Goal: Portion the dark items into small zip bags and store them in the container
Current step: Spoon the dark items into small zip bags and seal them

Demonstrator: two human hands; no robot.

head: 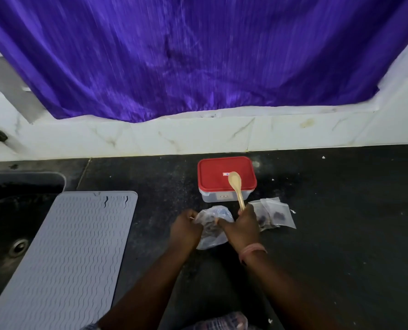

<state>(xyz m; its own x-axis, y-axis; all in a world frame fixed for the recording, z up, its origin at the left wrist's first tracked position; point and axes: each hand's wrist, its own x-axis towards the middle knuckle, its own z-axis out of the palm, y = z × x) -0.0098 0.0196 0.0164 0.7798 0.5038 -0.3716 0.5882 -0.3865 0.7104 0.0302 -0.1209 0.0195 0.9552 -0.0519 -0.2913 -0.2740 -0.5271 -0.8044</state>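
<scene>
Left hand (185, 228): fingers curled, pinching the clear bag (212, 228) of dark items on the worktop (341, 234).
Right hand (242, 227): gripping the wooden spoon (236, 188), thumb on the bag.
Container (226, 178): red lid on, behind the bag; label unreadable.
Small zip bags (275, 211): right of hands.

small sticker on the red lid (222, 173), lettering perhaps too blurred, nothing readable

A purple curtain (198, 58) is hanging across the back, its hem draping over a white marble-patterned ledge (198, 134). On the dark countertop (341, 234), a grey ribbed mat (62, 253) is lying partly over a dark sink (10, 225), whose round drain (19, 247) is showing beside the mat's left edge.
</scene>
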